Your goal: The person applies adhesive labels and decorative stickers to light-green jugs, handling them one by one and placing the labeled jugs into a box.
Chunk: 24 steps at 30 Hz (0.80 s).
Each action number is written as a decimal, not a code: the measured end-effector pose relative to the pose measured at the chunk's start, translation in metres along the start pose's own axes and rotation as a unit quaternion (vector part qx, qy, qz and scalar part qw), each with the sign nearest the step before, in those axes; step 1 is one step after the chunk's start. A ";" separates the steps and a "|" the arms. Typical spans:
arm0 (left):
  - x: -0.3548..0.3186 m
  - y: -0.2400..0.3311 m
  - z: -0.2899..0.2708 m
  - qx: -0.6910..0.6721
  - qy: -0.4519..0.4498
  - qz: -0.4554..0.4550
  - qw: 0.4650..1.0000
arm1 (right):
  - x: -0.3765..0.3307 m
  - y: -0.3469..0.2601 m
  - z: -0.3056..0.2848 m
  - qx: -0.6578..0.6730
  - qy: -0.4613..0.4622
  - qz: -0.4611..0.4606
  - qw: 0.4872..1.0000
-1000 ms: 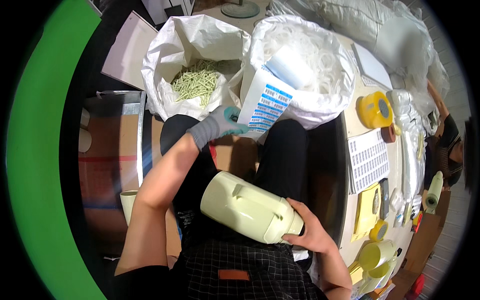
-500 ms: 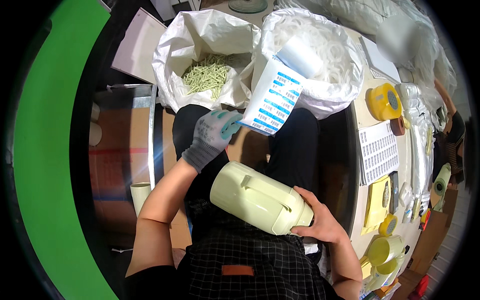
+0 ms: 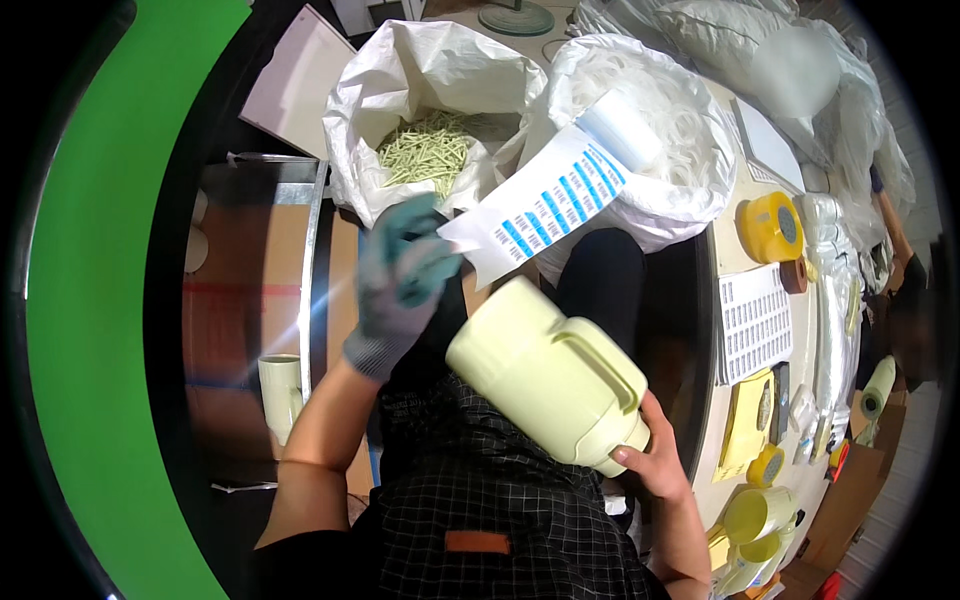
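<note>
My gloved left hand (image 3: 400, 285), grey with teal fingers and partly blurred, is closed on the near end of a label strip (image 3: 545, 215). That strip has rows of blue and white labels with a bare white end, and runs up to its roll (image 3: 620, 130). Bare, my right hand (image 3: 655, 450) grips the narrow end of a pale yellow-green thermos jug (image 3: 540, 375). The jug lies tilted above my lap, wide end toward upper left, its looped handle (image 3: 605, 365) facing up and right.
A white sack (image 3: 350, 130) of thin pale green sticks stands ahead, beside another sack (image 3: 690, 200) of translucent rings. The right-hand table (image 3: 735, 120) carries yellow tape (image 3: 770, 225), label sheets (image 3: 755, 320) and pale green cups (image 3: 757, 515). A similar vessel (image 3: 281, 395) stands at left.
My left hand has moved left and turned, drawing the label strip's end leftward. The jug has rolled in my right hand, so its handle now points up and right.
</note>
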<state>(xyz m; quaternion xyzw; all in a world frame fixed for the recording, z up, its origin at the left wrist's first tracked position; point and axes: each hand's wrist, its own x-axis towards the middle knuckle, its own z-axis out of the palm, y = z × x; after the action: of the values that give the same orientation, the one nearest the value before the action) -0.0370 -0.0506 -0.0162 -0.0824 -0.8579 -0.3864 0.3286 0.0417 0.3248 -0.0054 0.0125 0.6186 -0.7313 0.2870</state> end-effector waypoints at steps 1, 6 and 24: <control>-0.002 0.010 -0.011 0.004 0.083 -0.003 0.997 | 0.003 0.005 0.006 -0.001 0.000 -0.036 0.999; -0.042 0.047 -0.039 -0.381 0.114 -0.439 0.806 | 0.029 0.051 0.052 -0.314 0.056 -0.197 0.927; -0.111 0.016 -0.026 -0.104 -0.005 -0.307 0.946 | 0.050 -0.015 0.028 -0.367 -0.015 -0.341 0.865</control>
<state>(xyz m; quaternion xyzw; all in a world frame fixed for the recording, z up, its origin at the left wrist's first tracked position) 0.0677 -0.0459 -0.0635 0.1494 -0.7982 -0.5552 0.1797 0.0025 0.2801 -0.0039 -0.3168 0.8034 -0.5040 0.0129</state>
